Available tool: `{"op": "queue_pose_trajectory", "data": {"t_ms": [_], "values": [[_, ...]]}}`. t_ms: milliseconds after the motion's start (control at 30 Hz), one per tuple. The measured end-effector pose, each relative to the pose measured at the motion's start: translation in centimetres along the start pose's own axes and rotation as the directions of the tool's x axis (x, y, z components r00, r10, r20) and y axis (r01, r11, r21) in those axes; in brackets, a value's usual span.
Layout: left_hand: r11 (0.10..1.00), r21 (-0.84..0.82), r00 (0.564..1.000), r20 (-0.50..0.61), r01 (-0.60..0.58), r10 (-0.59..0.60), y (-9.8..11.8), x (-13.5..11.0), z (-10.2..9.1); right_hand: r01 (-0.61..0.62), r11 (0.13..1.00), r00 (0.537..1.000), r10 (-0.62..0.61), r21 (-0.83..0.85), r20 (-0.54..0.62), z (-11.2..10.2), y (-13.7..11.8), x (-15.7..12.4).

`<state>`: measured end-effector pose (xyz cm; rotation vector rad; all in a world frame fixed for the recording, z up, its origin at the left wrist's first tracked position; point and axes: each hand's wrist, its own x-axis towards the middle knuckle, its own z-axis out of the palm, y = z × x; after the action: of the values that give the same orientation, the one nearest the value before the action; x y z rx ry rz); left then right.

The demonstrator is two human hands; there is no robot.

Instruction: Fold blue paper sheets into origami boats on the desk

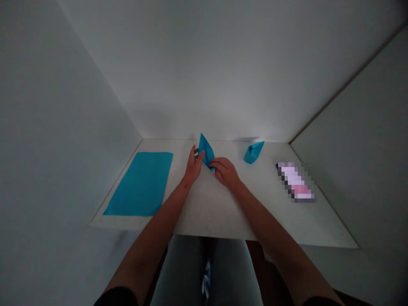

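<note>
A folded piece of blue paper [206,149] stands up on the white table [223,212], pointed at the top. My left hand [193,165] is at its left side, fingers stretched upward against it. My right hand [225,171] is curled over its lower right corner and pinches it. Both forearms reach in from the bottom of the view.
A flat blue paper sheet [140,183] lies at the table's left. A finished blue paper boat [253,153] sits at the back right. A blurred-out flat object [296,182] lies near the right edge. White walls close in on three sides.
</note>
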<state>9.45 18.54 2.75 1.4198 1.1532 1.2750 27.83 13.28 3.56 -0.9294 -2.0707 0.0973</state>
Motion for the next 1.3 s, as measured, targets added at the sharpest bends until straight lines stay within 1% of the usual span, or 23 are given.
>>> {"op": "queue_pose_trajectory", "data": {"t_ms": [67,167,267,333,400,433,500,600,733,833,900,1033,1100,1200,1300], "values": [[0.994,-0.098,0.999,0.001,0.046,-0.046,-1.4,1.0,0.4,0.023,0.999,1.0,-0.023,0.025,0.005,-0.2,0.1,-0.3],[0.984,-0.168,0.996,0.078,0.051,-0.038,-2.9,2.0,0.0,0.031,0.997,0.999,-0.03,0.065,-0.012,-0.6,-0.1,-0.4],[0.984,-0.173,0.99,0.142,0.042,-0.017,-3.4,2.6,-0.5,0.089,0.99,0.996,-0.09,0.113,0.002,-0.7,-0.7,0.0],[0.983,-0.174,0.991,0.133,0.056,-0.033,-3.1,2.8,-0.6,0.109,0.987,0.994,-0.111,0.115,0.016,-0.6,-0.9,0.2],[0.983,-0.172,0.993,0.108,0.067,-0.049,-2.5,2.8,-0.5,0.06,0.995,0.998,-0.061,0.078,0.008,-0.3,-0.8,0.3],[0.984,-0.167,0.993,0.108,0.065,-0.048,-2.2,2.8,-0.5,0.012,0.998,1.0,-0.011,0.055,-0.011,-0.2,-0.5,0.3],[0.989,-0.14,0.989,0.143,0.048,-0.027,-1.6,2.6,-0.3,-0.104,0.994,0.993,0.105,0.028,-0.062,0.1,0.1,0.1],[0.998,-0.062,0.981,0.192,-0.028,0.04,-0.9,2.1,0.0,-0.226,0.973,0.964,0.231,0.055,-0.127,0.4,1.1,-0.1],[0.987,0.025,0.97,0.194,-0.157,0.149,-0.3,1.4,0.2,-0.316,0.942,0.929,0.332,0.115,-0.166,0.5,1.5,-0.3],[0.973,0.076,0.961,0.189,-0.22,0.202,0.3,0.8,0.3,-0.391,0.91,0.895,0.412,0.141,-0.174,0.4,1.4,-0.2],[0.964,0.107,0.952,0.214,-0.244,0.217,0.6,0.6,0.4,-0.403,0.903,0.891,0.424,0.146,-0.16,0.3,1.3,-0.1],[0.948,0.105,0.919,0.295,-0.302,0.26,0.8,0.2,0.6,-0.39,0.911,0.906,0.406,0.131,-0.123,0.2,1.2,0.0],[0.946,0.097,0.907,0.327,-0.31,0.264,0.9,0.1,0.6,-0.404,0.901,0.897,0.424,0.157,-0.122,0.2,1.2,0.1],[0.947,0.081,0.892,0.371,-0.31,0.26,0.8,-0.1,0.5,-0.436,0.855,0.869,0.481,0.282,-0.114,0.1,1.4,0.2],[0.947,0.018,0.87,0.402,-0.32,0.286,0.5,-0.2,0.5,-0.455,0.769,0.828,0.551,0.449,-0.104,0.1,1.8,0.3]]}}
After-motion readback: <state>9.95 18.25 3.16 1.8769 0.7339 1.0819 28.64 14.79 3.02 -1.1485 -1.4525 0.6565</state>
